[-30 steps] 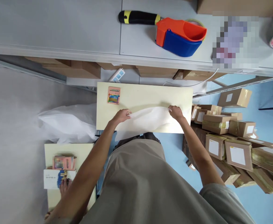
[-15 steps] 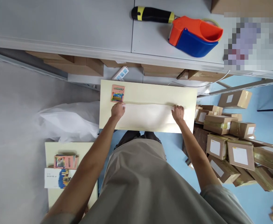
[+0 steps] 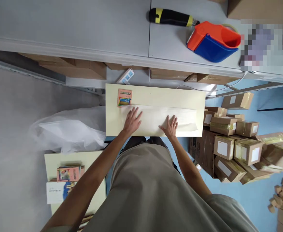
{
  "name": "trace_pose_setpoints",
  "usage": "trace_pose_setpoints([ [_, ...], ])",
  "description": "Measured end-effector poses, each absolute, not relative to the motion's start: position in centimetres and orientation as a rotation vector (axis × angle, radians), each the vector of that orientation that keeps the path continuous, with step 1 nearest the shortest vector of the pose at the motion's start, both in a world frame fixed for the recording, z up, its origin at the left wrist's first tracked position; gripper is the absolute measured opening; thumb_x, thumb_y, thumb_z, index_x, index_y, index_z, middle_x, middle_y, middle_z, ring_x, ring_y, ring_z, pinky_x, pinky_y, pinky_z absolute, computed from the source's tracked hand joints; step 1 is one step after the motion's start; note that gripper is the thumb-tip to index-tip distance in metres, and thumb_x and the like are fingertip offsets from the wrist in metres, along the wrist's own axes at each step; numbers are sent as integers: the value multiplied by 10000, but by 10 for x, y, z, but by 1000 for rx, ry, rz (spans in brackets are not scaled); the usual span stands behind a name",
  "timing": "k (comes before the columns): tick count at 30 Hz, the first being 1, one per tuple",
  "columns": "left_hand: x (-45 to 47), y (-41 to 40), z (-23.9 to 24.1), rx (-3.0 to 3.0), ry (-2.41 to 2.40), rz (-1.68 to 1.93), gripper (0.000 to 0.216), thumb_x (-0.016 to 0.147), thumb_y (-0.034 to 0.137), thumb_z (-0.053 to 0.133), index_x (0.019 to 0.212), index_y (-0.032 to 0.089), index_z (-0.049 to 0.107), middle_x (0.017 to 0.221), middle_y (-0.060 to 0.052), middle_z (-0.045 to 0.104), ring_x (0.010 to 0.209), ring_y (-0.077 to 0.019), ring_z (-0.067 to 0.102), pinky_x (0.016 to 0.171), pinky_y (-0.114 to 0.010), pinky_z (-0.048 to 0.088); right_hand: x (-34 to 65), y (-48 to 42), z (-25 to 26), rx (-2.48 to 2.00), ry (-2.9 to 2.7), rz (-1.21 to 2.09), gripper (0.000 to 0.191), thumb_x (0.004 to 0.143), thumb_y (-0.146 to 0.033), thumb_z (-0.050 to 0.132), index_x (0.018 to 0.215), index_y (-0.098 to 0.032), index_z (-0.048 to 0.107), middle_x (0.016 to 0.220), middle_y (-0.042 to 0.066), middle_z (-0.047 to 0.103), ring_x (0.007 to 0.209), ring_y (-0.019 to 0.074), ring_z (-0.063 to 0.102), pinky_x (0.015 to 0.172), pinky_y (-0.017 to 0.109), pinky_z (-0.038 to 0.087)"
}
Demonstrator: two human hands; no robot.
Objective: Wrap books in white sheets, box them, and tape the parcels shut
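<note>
A white, thin, folded sheet [image 3: 153, 117] lies along a pale yellow board [image 3: 168, 91] in front of me. My left hand [image 3: 132, 122] rests on the sheet's left part, its fingers spread. Farther right, my right hand [image 3: 170, 127] presses flat on the same sheet with fingers apart. The sheet's lower right corner curls up slightly. Just beyond my left hand, a small pink book [image 3: 124, 97] with a colourful cover lies on the board, and the sheet's upper left edge reaches its lower part.
A grey table [image 3: 83, 25] ahead bears an orange and blue tape dispenser [image 3: 214, 42] with a black and yellow handle. Cardboard boxes [image 3: 226, 148] are piled at right. White film [image 3: 76, 129] bulges at left, above a second board [image 3: 100, 183] holding books [image 3: 69, 174].
Both hands have let go of the sheet's far edge and now lie flat on it, nearer each other. The sheet has shifted, its left end now meeting the pink book.
</note>
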State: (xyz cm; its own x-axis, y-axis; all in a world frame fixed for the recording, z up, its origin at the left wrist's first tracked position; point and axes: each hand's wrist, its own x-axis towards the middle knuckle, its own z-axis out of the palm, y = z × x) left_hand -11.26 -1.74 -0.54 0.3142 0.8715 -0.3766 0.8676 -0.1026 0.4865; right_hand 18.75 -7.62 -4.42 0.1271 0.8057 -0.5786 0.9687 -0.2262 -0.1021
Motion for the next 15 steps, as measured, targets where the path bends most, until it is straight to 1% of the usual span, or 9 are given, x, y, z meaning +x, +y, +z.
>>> trace_pose_setpoints([
  [3, -110, -40, -18, 1919, 1478, -91, 764, 978, 379, 686, 1701, 214, 505, 1869, -180, 220, 1743, -464, 89, 1369, -686, 171, 186, -78, -51, 2113, 1738, -729, 1150, 1011, -826, 542, 1820, -141, 96, 1866, 293, -80, 1734, 498, -6, 1347, 701, 169],
  [5, -115, -49, -27, 1893, 1529, -135, 794, 965, 409, 714, 1710, 240, 498, 1876, -167, 197, 1740, -483, 74, 1355, -712, 181, 187, -79, -52, 2131, 1759, -712, 1138, 1010, -843, 521, 1819, -147, 125, 1868, 291, -59, 1736, 490, 13, 1350, 690, 175],
  [7, -123, -52, -33, 1885, 1541, -138, 820, 961, 417, 719, 1728, 276, 469, 1881, -138, 188, 1743, -473, 67, 1355, -714, 182, 189, -81, -52, 2150, 1771, -702, 1124, 1010, -861, 496, 1820, -167, 142, 1874, 279, -35, 1737, 482, 25, 1346, 688, 187],
  [9, -131, -51, -37, 1879, 1527, -121, 839, 956, 422, 725, 1737, 286, 451, 1882, -130, 189, 1746, -459, 74, 1361, -694, 192, 191, -82, -51, 2164, 1751, -694, 1119, 1012, -869, 476, 1822, -177, 137, 1878, 270, -31, 1736, 478, 26, 1340, 691, 199],
  [13, -144, -50, -42, 1847, 1561, -70, 891, 936, 394, 740, 1748, 218, 417, 1874, -182, 190, 1746, -447, 102, 1372, -655, 200, 188, -84, -43, 2158, 1667, -702, 1111, 1027, -860, 454, 1826, -182, 87, 1872, 275, -75, 1735, 484, 15, 1330, 692, 226],
  [15, -151, -51, -43, 1826, 1574, -53, 864, 938, 346, 716, 1735, 174, 430, 1869, -206, 185, 1745, -434, 128, 1380, -625, 206, 181, -81, -37, 2148, 1651, -695, 1099, 1041, -847, 443, 1827, -173, 75, 1868, 284, -85, 1736, 490, 9, 1324, 702, 234],
])
